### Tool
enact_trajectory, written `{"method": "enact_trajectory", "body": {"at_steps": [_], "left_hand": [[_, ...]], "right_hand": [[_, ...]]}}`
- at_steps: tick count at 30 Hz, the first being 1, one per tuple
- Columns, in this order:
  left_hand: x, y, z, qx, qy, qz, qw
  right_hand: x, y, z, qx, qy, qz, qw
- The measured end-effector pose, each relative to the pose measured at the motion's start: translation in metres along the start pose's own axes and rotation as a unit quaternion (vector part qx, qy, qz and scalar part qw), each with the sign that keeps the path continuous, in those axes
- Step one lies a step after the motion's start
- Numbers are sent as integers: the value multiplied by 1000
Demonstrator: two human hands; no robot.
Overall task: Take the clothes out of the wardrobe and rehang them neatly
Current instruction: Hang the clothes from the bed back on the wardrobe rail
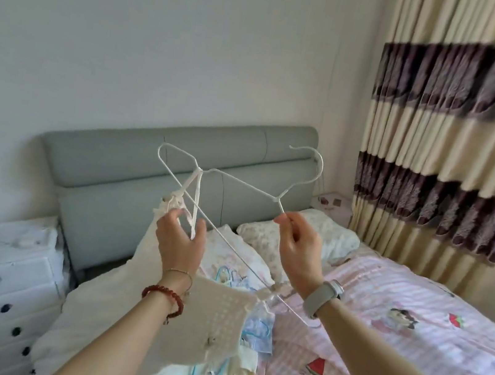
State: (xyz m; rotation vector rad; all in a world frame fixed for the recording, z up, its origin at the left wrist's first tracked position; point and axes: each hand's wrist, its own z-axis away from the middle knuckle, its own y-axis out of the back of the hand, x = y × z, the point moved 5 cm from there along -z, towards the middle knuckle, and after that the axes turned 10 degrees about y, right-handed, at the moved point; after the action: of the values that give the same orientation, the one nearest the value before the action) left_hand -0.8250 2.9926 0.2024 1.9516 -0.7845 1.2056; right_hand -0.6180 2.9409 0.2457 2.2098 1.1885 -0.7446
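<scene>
Pinching white hanger (233, 185), hook upper-right, right hand (298, 247); left hand (179, 241) seemingly grips garment strap (194, 208).

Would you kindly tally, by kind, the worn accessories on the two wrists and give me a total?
Red beaded bracelet, left wrist: 1
Thin gold bangle, left wrist: 1
Grey-strapped wristwatch, right wrist: 1
Total: 3

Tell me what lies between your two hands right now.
In the head view, the white hanger's lower wire runs between the left hand and right hand; behind it lie floral pillows.
</scene>
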Motion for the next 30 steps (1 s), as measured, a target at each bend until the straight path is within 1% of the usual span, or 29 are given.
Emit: {"method": "enact_trajectory", "body": {"at_steps": [3,4,5,6,7,8,9,10,11,12,14,15,17,19,22,25,30], "left_hand": [[18,42,21,86,18,32,996],[23,51,26,100,25,25,994],[28,57,31,91,34,8,995],[32,58,34,53,44,-22,997],[36,56,41,-12,53,-63,997],[39,51,52,-94,59,-90,990],[41,45,69,-177,66,-79,979],[45,41,90,-246,70,-38,966],[47,39,114,-284,59,-12,957],[49,38,137,-297,29,-5,954],[50,38,179,-280,-31,-32,959],[51,43,197,-251,-48,-41,966],[51,59,224,-199,-51,-24,978],[51,83,247,-165,-54,3,985],[56,124,268,-118,-76,-1,990],[56,164,279,-96,-59,4,994],[38,216,316,-106,10,35,994]], "right_hand": [[-42,30,-8,23,47,8,999],[-54,41,-10,38,53,12,998],[-66,53,-11,52,53,12,997],[-77,65,-13,63,51,13,997],[-87,77,-13,74,50,14,996],[-95,90,-12,83,50,14,995],[-102,103,-10,89,47,14,995],[-108,115,-8,92,42,14,995],[-112,127,-6,95,34,18,995],[-115,137,-2,97,25,25,995],[-116,156,7,93,7,44,995],[-115,162,13,86,-2,53,995],[-112,172,27,70,-19,66,995],[-110,178,42,60,-36,71,995],[-115,173,62,46,-50,64,996],[-133,153,80,20,-24,27,999],[-157,115,123,-35,10,-27,999]]}}
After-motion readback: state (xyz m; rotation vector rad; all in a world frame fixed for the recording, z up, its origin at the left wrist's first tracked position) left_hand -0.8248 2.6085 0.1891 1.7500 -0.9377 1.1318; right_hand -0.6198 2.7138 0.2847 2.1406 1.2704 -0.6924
